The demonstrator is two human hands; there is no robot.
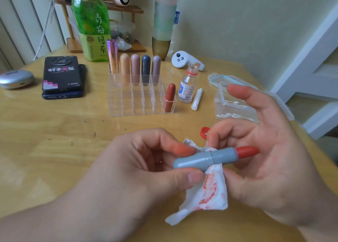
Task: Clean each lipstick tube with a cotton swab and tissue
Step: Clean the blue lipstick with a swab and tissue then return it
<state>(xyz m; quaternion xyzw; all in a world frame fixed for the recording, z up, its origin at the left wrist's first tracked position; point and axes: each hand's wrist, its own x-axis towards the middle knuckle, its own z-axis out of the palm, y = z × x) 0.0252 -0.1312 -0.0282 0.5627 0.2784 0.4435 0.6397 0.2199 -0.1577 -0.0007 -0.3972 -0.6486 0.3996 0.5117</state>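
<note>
An organizer (128, 102) is set at the middle of the tabletop (54, 132). A row of five tubes (135, 68) is stood in its rear compartments, and a single tube (170, 97) in its front right compartment. A small bottle (187, 88) is placed just right of the organizer, with a bundle of swabs (197, 99) laid beside it and a swab box (236, 112) nearer the right edge. A bottle cap (204, 132) is laid in front of the small bottle. Two stacked phones (62, 77) are laid left of the organizer. A drink bottle (92, 26) and a controller (182, 59) are set behind it. Near the front edge, a lipstick tube (210, 158) is held crosswise between the left hand (146, 168) and the right hand (270, 159), with a tissue (206, 190) under it.
</note>
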